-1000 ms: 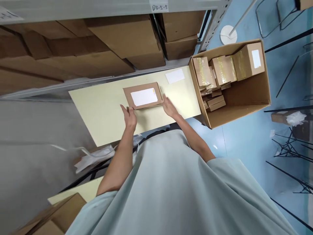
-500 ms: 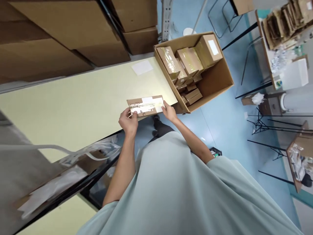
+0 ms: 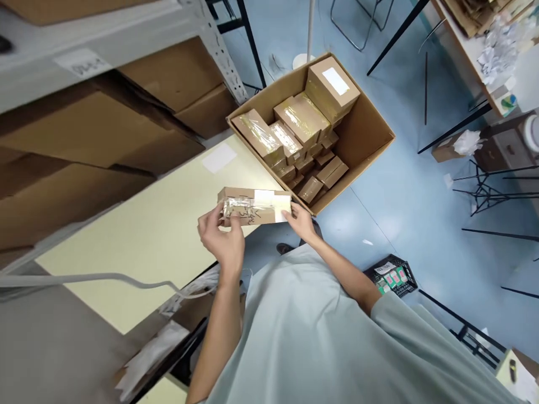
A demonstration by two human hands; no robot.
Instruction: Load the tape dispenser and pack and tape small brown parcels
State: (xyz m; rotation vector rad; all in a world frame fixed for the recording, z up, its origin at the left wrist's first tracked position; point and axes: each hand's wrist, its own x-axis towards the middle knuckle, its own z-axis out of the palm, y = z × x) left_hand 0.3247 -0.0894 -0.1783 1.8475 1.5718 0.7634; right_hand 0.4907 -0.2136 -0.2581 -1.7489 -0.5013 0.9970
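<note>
Between my two hands is a small long cardboard box (image 3: 263, 214) with shiny clear tape, white labels and dark handwriting on its top. My left hand (image 3: 223, 233) grips its left end, thumb on top. At the other end, my right hand (image 3: 301, 220) holds the corner by a white label. The box is just above the edge of a pale yellow table (image 3: 168, 224). Beyond it stands a large open carton (image 3: 366, 134) with several taped cardboard boxes (image 3: 303, 120) inside, the tallest bearing a white label.
A shelf (image 3: 126, 50) with big cartons runs along the back left. A white paper (image 3: 219, 157) lies on the table, and a pale hose (image 3: 105, 278) crosses its near left part. A black crate (image 3: 391, 275) sits on the blue floor at right.
My view has turned, so the large carton now shows more of its inside. The small box stays in both hands, tilted so that its long side shows more.
</note>
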